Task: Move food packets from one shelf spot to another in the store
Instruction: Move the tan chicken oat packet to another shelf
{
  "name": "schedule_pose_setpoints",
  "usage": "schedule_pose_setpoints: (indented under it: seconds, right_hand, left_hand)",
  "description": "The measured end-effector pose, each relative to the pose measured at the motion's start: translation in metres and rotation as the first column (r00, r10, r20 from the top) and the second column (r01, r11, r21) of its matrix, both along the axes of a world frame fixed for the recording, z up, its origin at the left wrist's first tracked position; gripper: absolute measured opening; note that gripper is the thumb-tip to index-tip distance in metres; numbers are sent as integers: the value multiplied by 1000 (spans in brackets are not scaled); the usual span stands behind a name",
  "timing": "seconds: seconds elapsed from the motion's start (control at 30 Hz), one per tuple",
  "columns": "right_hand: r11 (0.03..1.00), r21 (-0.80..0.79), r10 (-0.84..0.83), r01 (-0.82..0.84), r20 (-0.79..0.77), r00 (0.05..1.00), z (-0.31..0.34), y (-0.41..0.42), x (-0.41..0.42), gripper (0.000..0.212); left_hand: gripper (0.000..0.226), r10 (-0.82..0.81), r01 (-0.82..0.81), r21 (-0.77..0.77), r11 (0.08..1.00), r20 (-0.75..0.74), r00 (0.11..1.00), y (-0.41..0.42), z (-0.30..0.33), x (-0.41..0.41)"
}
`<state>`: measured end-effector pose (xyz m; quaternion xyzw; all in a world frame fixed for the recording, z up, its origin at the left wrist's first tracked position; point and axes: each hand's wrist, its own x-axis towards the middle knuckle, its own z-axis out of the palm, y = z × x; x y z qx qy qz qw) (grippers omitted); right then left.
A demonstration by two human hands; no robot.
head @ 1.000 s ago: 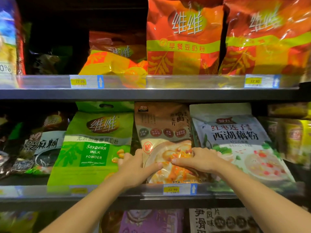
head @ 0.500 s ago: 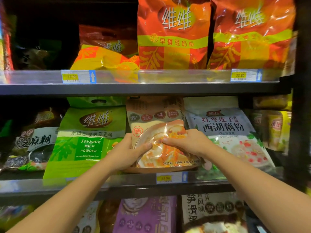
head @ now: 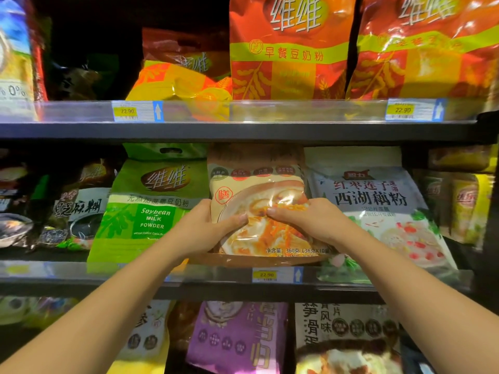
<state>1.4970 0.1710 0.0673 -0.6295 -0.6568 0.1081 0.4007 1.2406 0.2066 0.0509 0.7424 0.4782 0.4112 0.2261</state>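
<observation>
Closest to the camera, two bare forearms are reaching up and in from the bottom corners toward the middle shelf (head: 237,132). The left hand (head: 201,229) is wrapping round the left edge of a tan food packet (head: 256,184) with a bowl pictured on it, thumb lying across the front and the rest of the fingers tucked behind, so that grip is closed on the bag. The right hand (head: 310,220) is doing the same on the right side, thumb pressing into the shiny front, fingers going round the edge. The two thumb tips are sitting near each other in the middle of the bowl picture.

The packet is standing upright, with its bottom edge just above the clear front rail and the yellow price tag (head: 267,275). It's sitting between a green soybean milk powder bag (head: 145,211) on its left and a white lotus root powder bag (head: 378,201) on its right, touching or overlapping both.

Below that shelf, a purple packet (head: 237,336) and a dark packet with a white label (head: 345,327) are poking up. Further left on the same level there are dark sesame paste bags (head: 78,209).

Up on the top shelf, two big red-orange bags (head: 291,47) are standing side by side, with a yellow-orange bag (head: 178,82) slumping over to their left.
</observation>
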Motion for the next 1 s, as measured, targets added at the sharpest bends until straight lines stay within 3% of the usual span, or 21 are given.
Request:
schedule_pose_setpoints:
  seconds: [0.27, 0.47, 0.63, 0.77, 1.0]
  right_hand:
    - [1000, -1, 13, -13, -11, 1000, -19, -19, -14, 50]
    - [1000, -10, -8, 8, -80, 997, -36, -42, -41, 30]
    - [999, 3, -41, 41, -94, 995, -53, -64, -79, 27]
    - [996, 5, -89, 91, -117, 989, -68, -84, -112, 47]
    - [994, 11, -107, 109, -142, 984, -82, -119, -161, 48]
  left_hand:
    - [68, -50, 50, -27, 998, 8, 999, -12, -16, -12]
    - [82, -143, 144, -37, 989, 23, 989, -17, -28, -39]
    - [78, -222, 223, -34, 974, 23, 975, -19, -39, -73]
    - [72, -275, 274, -34, 961, -18, 961, -32, -52, -105]
    - [68, -310, 309, -31, 951, -44, 950, -57, -66, -152]
